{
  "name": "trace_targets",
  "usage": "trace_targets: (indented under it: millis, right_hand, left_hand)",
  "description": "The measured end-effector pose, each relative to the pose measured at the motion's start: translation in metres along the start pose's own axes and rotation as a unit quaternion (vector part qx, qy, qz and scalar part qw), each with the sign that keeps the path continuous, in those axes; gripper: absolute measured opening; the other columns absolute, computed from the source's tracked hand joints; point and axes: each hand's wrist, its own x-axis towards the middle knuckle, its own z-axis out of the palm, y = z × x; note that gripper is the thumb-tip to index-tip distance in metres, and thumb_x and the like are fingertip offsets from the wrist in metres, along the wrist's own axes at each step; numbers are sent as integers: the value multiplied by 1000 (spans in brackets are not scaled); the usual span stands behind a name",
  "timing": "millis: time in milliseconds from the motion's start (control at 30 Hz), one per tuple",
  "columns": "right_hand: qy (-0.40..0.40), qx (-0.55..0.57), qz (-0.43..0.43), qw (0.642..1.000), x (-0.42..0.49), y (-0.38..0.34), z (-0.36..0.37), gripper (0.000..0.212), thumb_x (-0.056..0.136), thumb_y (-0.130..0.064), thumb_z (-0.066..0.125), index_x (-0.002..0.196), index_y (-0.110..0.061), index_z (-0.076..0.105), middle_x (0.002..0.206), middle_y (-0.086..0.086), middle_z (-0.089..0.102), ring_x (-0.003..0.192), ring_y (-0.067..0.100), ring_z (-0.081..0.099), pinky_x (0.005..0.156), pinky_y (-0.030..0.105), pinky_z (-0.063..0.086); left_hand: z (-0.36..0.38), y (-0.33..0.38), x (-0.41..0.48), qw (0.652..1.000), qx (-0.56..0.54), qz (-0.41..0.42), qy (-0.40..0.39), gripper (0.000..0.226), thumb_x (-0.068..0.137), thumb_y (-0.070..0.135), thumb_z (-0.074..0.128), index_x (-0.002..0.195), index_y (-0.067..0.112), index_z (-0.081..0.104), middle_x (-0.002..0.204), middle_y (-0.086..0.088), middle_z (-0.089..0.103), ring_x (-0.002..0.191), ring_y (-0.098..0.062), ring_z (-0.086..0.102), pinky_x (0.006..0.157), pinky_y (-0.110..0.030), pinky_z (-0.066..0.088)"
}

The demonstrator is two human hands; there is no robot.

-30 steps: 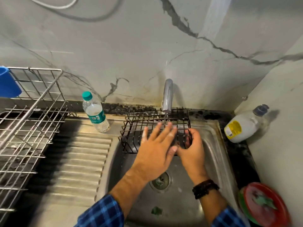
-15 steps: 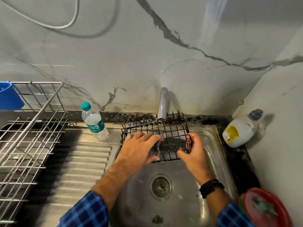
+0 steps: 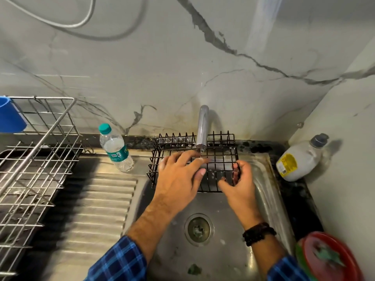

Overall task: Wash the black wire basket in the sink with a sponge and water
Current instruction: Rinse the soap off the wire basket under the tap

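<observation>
A veined marble wall [image 3: 142,57] rises behind a dark worktop [image 3: 304,191] that carries a steel sink [image 3: 221,207] with a ribbed drainboard [image 3: 97,199] on its left. A steel dish rack [image 3: 40,141] stands at the far left, with a blue cup [image 3: 10,116] hung on its back corner.

The black wire basket [image 3: 219,157] sits at the back of the sink, directly under the spout of the tap [image 3: 203,128]. The left grip [image 3: 178,177], a bare hand, lies wide, its fingers spread and nearly straight on the basket's top wires. The right grip [image 3: 239,183] holds the basket's front right corner, with fingers curled round the wires and the thumb pinching from the near side.

A red plate [image 3: 328,258] with a green rim rests at the lower right. A white bottle [image 3: 298,161] with a yellow label lies on its side in the right corner. A clear water bottle [image 3: 116,149] with a teal cap stands just left of the basket. The drain [image 3: 198,229] lies between the forearms, and a dark bracelet [image 3: 257,233] circles the right wrist.
</observation>
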Motion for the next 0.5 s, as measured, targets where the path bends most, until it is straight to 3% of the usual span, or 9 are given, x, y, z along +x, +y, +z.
trace_targets:
  millis: [133,233,333,433,500]
  right_hand:
    - [-7,-2,1,1000,-3,3,7,58,71,12,72,113,-24,52,112,9,61,103,19,63,79,15,52]
    - [-10,-16,-4,1000,-7,2,9,56,72,11,72,116,-16,53,110,8,61,101,21,62,79,16,52]
    - [-4,-31,-4,1000,-9,4,8,53,72,8,73,114,-16,53,107,6,59,97,18,59,78,16,49]
    - [-13,-23,1,1000,-11,2,6,53,72,8,74,113,-20,54,108,3,59,99,16,59,79,14,49]
    - [-27,-17,3,999,-10,2,9,52,73,5,76,112,-23,54,107,4,62,97,16,62,78,16,52]
  left_hand:
    - [0,17,5,996,52,-74,21,33,98,52,40,119,35,59,123,11,58,123,-18,49,105,-52,37]
    - [-1,11,5,995,58,-84,12,33,99,51,43,113,32,66,140,8,51,129,-22,44,105,-55,34]
    - [0,4,1,997,26,-60,-44,36,102,50,39,121,33,63,154,13,39,130,-18,49,110,-53,36]
    - [-2,5,-2,997,-23,-74,-3,22,99,48,48,112,33,58,135,13,56,119,-17,57,103,-46,39]
    - [-1,10,-3,996,-6,-78,36,22,96,49,50,109,34,59,132,15,59,122,-19,53,100,-50,38]
